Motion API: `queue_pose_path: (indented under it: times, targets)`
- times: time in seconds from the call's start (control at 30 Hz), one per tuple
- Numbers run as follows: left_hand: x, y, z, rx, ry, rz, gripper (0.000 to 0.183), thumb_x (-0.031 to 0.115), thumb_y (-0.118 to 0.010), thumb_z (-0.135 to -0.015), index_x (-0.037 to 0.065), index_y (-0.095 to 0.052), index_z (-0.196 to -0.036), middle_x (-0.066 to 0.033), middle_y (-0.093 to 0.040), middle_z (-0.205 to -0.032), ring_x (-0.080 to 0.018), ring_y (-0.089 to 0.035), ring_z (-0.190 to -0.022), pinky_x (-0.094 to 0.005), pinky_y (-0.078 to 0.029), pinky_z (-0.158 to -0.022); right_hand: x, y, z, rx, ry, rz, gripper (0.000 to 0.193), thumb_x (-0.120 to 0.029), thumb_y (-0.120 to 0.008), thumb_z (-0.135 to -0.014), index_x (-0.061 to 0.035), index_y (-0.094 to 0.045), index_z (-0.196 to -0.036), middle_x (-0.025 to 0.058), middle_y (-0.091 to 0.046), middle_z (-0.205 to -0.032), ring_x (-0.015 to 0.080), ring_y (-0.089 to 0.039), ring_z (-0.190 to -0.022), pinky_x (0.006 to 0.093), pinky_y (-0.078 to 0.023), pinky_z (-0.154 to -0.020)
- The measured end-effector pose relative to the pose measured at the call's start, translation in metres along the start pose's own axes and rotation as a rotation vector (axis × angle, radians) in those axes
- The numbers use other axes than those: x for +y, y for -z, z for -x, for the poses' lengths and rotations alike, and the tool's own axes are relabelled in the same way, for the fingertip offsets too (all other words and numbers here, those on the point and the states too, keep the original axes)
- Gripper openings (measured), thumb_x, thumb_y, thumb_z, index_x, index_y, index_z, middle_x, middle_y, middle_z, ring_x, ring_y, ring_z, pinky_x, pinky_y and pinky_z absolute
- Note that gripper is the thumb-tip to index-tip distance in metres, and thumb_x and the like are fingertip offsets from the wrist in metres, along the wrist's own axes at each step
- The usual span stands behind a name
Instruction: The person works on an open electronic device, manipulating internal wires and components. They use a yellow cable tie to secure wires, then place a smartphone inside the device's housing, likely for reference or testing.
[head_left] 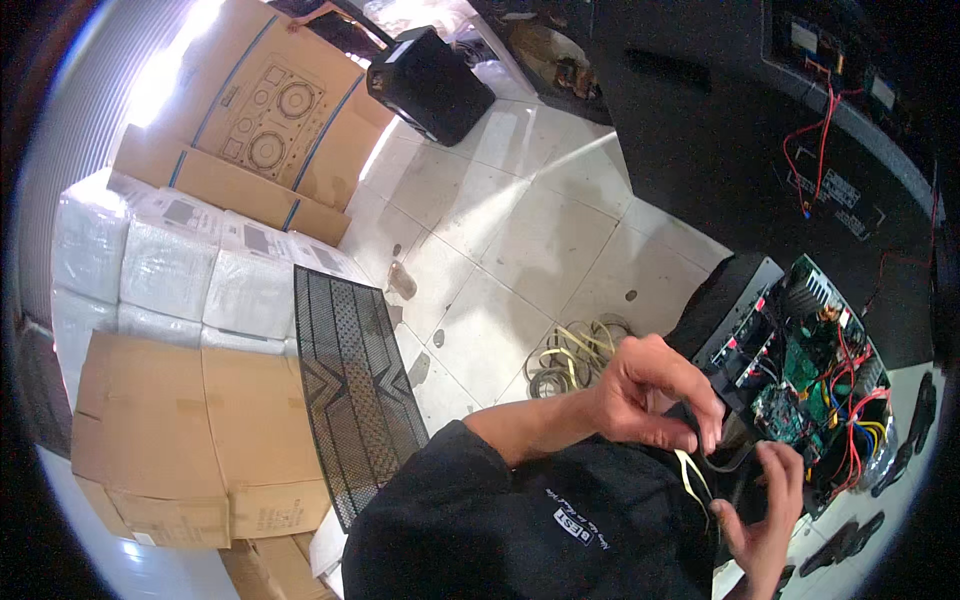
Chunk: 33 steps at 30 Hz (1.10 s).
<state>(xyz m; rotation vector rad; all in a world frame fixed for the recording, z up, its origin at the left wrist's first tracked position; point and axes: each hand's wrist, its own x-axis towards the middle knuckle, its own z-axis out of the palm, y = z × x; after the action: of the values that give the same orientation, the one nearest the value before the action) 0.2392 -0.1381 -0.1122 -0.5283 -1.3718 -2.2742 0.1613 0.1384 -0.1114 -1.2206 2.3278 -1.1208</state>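
My left hand (658,392) is closed, thumb and fingers pinching a thin dark strip (722,466). A narrow pale-yellow strip (690,478) hangs just below these fingers, beside the dark one. To the lower right, my right hand (768,510) is curled, its fingertips at the other end of the dark strip and its thumb close to the pale one. Part of its grip is hidden. Both hands are in front of my black shirt. Just beyond them lies an opened electronic chassis (815,370) with green circuit boards, metal heat sinks and red, blue and yellow wires.
A tangle of dark and pale strips (575,360) lies on the tiled floor (490,225). At left are a perforated black grille (355,380), cardboard boxes (150,420) and wrapped white packages (170,255). A black speaker cabinet (430,85) stands farther back; a large black panel (700,130) fills the upper right.
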Motion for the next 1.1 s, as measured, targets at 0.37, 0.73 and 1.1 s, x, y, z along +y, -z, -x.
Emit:
queue_pose_path:
  times: [0.37, 0.73, 1.1]
  targets:
    - [0.008, -0.003, 0.004, -0.080, -0.131, -0.051, 0.014, 0.008, -0.077, -0.091, 0.002, -0.074, -0.103, -0.0223, -0.076, -0.091, -0.0337, -0.076, -0.085, -0.0495, -0.060, -0.078, 0.014, 0.012, 0.014, -0.069, -0.131, -0.127, 0.024, -0.004, -0.074, -0.075, -0.0002, -0.060, -0.094, 0.0095, -0.061, -0.091, 0.0256, -0.056, -0.095, 0.0343, -0.043, -0.086]
    - [0.002, 0.039, 0.017, 0.345, -0.093, -0.106, 0.026, 0.016, -0.065, -0.101, 0.001, -0.066, -0.122, -0.0291, -0.068, -0.121, -0.0379, -0.073, -0.101, -0.0526, -0.060, -0.093, 0.067, 0.034, 0.089, 0.230, -0.460, -0.590, 0.014, -0.012, -0.069, -0.095, -0.0020, -0.061, -0.100, 0.0053, -0.057, -0.093, 0.0073, -0.048, -0.064, 0.0201, -0.034, -0.052]
    - [-0.029, 0.055, 0.017, 0.599, -0.032, -0.119, 0.025, 0.001, -0.067, -0.098, 0.001, -0.065, -0.122, -0.0165, -0.075, -0.102, -0.0276, -0.075, -0.092, -0.0395, -0.064, -0.086, 0.071, 0.071, 0.134, 0.614, -0.562, -0.572, 0.018, -0.009, -0.070, -0.095, -0.0005, -0.066, -0.110, 0.0008, -0.054, -0.070, 0.0073, -0.047, -0.054, 0.0212, -0.034, -0.044]
